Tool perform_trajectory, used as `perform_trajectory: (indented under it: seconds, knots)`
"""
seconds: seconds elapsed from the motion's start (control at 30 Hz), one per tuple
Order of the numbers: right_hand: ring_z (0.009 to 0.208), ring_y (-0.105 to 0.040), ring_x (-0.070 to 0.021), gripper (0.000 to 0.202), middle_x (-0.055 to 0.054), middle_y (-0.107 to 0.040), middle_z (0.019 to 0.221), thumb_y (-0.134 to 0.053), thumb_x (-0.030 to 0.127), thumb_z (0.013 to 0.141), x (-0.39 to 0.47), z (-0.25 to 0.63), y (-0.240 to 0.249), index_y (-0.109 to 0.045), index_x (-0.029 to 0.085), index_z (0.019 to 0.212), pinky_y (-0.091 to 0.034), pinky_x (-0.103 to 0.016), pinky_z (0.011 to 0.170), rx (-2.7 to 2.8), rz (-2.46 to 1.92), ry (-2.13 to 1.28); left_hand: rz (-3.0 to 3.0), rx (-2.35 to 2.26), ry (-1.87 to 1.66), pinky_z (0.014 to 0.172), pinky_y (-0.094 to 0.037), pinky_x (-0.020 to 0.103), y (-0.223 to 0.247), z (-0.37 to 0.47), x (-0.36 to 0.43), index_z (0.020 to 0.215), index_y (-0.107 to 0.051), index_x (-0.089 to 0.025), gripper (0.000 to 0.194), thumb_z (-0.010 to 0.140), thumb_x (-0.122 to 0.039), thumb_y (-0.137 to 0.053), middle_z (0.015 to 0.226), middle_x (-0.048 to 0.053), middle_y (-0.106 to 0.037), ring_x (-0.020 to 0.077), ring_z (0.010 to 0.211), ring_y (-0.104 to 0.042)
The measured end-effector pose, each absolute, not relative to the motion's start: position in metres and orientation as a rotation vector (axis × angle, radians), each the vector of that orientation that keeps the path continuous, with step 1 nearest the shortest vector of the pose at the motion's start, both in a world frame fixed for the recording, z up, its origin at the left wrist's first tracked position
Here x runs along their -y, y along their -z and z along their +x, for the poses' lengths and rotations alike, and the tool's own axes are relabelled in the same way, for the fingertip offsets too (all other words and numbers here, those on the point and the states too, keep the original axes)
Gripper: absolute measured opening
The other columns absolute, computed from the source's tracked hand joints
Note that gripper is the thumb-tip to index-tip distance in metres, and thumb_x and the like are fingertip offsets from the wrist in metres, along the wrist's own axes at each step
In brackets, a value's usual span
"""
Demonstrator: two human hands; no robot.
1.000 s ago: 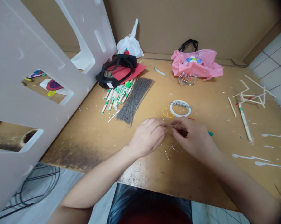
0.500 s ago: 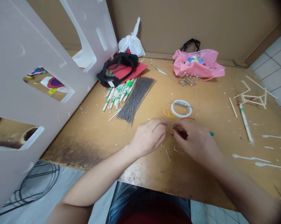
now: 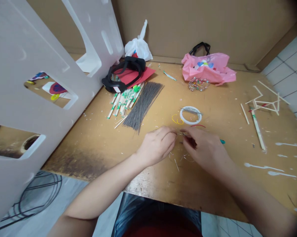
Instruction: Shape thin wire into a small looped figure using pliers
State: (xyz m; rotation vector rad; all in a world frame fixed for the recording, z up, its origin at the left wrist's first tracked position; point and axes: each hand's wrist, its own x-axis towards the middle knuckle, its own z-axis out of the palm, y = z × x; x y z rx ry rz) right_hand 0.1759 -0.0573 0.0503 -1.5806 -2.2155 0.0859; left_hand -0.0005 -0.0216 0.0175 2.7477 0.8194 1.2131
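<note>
2 hands (image 3: pixel 179 141) w/ thin wire (image 3: pixel 180 134)

Behind round white plastic ring (image 3: pixel 191 123): crumpled pink plastic bag (image 3: pixel 221 73)
Left of ring: straight grey metal-wire bundle (image 3: pixel 143 107)

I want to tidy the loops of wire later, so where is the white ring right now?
In the head view, the white ring lies just beyond the right hand, right of the yellow wire.

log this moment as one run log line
left hand: pinching thin wire | right hand: pinching same wire | white ring: beyond hands, on table
</note>
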Motion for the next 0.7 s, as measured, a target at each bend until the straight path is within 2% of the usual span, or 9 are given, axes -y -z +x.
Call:
perform_trajectory:
  seconds: [0.13,0.43,0.6,0.7]
  knots:
    - [0.068,-0.063,-0.0184,0.019,-0.005,-0.068,0.076,-0.047,0.012,0.084,0.056,0.178,-0.049,-0.064,0.018,0.090,-0.042,-0.028,0.061,2.268,-1.497,-0.095,2.776,-0.813,-1.177,0.070,-0.054,0.025,-0.018,0.000,0.022,0.088,-0.057,-0.012,0.010,0.086,-0.010,-0.047,0.091,0.007,-0.068,0.0145,0.081,-0.062]
    - [0.064,-0.061,-0.0175,0.017,-0.004,-0.068,0.072,-0.048,0.014,0.083,0.054,0.181,-0.048,-0.065,0.017,0.083,-0.040,-0.027,0.059,2.237,-1.525,-0.106,2.656,-0.858,-1.201,0.071,-0.052,0.026,-0.018,0.000,0.023,0.090,-0.056,-0.015,0.009,0.087,-0.014,-0.047,0.091,0.007,-0.066,0.0139,0.081,-0.060]
    - [0.060,-0.061,-0.0161,0.018,-0.003,-0.068,0.069,-0.050,0.016,0.079,0.048,0.182,-0.049,-0.067,0.018,0.081,-0.042,-0.026,0.057,2.115,-1.607,-0.222,2.596,-0.890,-1.228,0.077,-0.051,0.033,-0.022,0.001,0.024,0.101,-0.055,-0.014,0.019,0.083,-0.018,-0.055,0.100,0.010,-0.063,0.0190,0.092,-0.057]
    - [0.059,-0.062,-0.0155,0.016,-0.003,-0.069,0.068,-0.052,0.017,0.077,0.046,0.179,-0.048,-0.068,0.019,0.078,-0.043,-0.025,0.055,2.035,-1.638,-0.381,2.671,-0.970,-1.148,0.073,-0.048,0.033,-0.021,0.003,0.025,0.099,-0.056,-0.013,0.018,0.082,-0.019,-0.055,0.098,0.010,-0.062,0.0198,0.088,-0.055]
